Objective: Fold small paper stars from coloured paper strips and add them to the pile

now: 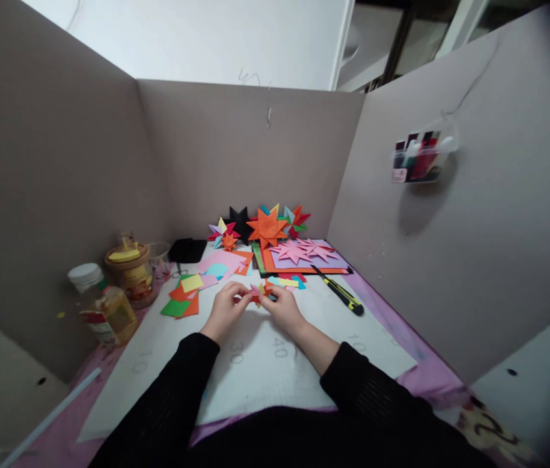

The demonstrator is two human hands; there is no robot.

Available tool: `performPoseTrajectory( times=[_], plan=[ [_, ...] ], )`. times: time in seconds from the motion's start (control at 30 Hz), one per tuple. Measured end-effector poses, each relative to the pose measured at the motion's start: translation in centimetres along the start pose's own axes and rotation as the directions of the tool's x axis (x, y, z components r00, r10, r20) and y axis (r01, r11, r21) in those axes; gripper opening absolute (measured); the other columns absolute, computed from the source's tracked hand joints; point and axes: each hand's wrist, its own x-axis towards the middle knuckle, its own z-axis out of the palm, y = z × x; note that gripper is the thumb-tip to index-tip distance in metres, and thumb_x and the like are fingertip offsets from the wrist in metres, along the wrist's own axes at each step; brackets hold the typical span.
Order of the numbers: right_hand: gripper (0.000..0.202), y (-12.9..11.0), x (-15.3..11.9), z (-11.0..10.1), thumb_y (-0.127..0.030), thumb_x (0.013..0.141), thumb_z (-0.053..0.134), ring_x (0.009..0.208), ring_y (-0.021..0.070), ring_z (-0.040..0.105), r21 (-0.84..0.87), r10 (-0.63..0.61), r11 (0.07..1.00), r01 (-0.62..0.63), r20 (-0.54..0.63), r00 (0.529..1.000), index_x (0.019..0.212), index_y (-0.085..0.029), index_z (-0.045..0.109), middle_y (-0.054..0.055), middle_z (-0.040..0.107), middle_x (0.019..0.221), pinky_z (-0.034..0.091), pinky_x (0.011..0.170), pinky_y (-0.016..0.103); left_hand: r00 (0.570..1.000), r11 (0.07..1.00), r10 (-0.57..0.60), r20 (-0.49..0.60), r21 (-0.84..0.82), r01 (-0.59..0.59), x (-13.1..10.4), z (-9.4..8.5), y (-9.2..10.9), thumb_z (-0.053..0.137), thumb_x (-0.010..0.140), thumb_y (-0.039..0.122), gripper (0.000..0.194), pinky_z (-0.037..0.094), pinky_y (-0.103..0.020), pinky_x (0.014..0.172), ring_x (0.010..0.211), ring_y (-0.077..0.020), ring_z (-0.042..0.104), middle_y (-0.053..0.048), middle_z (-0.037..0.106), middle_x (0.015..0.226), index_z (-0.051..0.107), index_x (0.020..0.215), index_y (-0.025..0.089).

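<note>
White-lidded clear jar: left of the grip.
Round brown pot: left, just behind the jar.
Clear plastic cup: left, beyond the grip.
Clear plastic hanging holder: right, well above the grip.
Thin white rod: left, nearer than the grip.

Reaches forward with forearms angled inward. Holds left hand and right hand close together, with fingertips apparently pinched.

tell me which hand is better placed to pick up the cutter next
The right hand, I'd say: it is nearer the cutter, which lies to its right. The left hand is farther off. Both pinch the paper piece, so the right would likely need to let go first.
</note>
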Motion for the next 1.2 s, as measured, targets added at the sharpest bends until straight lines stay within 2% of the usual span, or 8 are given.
performPoseTrajectory(
  times=[0.3, 0.43, 0.67, 0.93, 1.2],
  plan=[
    [0.014, -0.3, 0.0, -0.2, -0.029, 0.073, 0.058, 0.067, 0.0152, 0.053, 0.014, -0.001, 1.0, 0.001, 0.02, 1.0, 0.069, -0.017, 0.065, 0.002, 0.062, 0.07, 0.041, 0.064, 0.025, 1.0, 0.999, -0.018, 0.006, -0.043, 0.018, 0.2, 0.0, -0.8, 0.065, 0.072, 0.032, 0.016, 0.047, -0.025, 0.065, 0.074, -0.0157, 0.056, -0.004, 0.06, 0.076, 0.063, 0.069, 0.017],
    [0.015, -0.3, 0.0, -0.1, -0.03, 0.073, 0.058, 0.068, 0.0155, 0.054, 0.032, -0.011, 0.999, 0.01, 0.03, 0.999, 0.069, -0.017, 0.065, 0.001, 0.062, 0.069, 0.041, 0.063, 0.025, 1.0, 0.999, 0.014, 0.006, -0.041, -0.014, 0.2, 0.0, -1.1, 0.065, 0.073, 0.032, 0.015, 0.047, -0.026, 0.064, 0.074, -0.0157, 0.056, -0.004, 0.06, 0.076, 0.065, 0.074, 0.017],
    [0.017, 0.0, 0.1, 0.0, -0.032, 0.073, 0.059, 0.067, 0.0155, 0.055, 0.088, 0.015, 0.996, -0.021, 0.072, 0.997, 0.072, -0.016, 0.065, 0.001, 0.063, 0.07, 0.042, 0.065, 0.026, 0.989, 0.986, 0.145, 0.041, 0.074, -0.147, 0.0, -0.3, -0.9, 0.056, 0.081, 0.028, 0.014, 0.047, -0.026, 0.067, 0.078, -0.0155, 0.057, -0.006, 0.06, 0.084, 0.066, 0.085, 0.02],
    [0.025, 0.3, 0.0, 0.1, -0.041, 0.073, 0.062, 0.069, 0.0162, 0.058, 0.197, 0.041, 0.978, -0.065, 0.126, 0.991, 0.076, -0.016, 0.067, 0.002, 0.066, 0.073, 0.044, 0.066, 0.026, 0.966, 0.941, 0.238, 0.105, 0.222, -0.256, 0.0, -0.6, -1.0, 0.053, 0.083, 0.023, 0.016, 0.045, -0.027, 0.069, 0.076, -0.015, 0.054, -0.005, 0.057, 0.082, 0.068, 0.088, 0.021],
    [0.023, 0.3, 0.1, 0.0, -0.039, 0.073, 0.063, 0.07, 0.0162, 0.058, 0.212, 0.038, 0.974, -0.073, 0.163, 0.986, 0.078, -0.017, 0.068, 0.002, 0.067, 0.075, 0.044, 0.067, 0.027, 0.961, 0.936, 0.227, 0.156, 0.236, -0.26, 0.1, -0.7, -0.6, 0.051, 0.083, 0.02, 0.013, 0.043, -0.027, 0.072, 0.081, -0.016, 0.053, -0.005, 0.054, 0.086, 0.064, 0.085, 0.02]
  ],
)
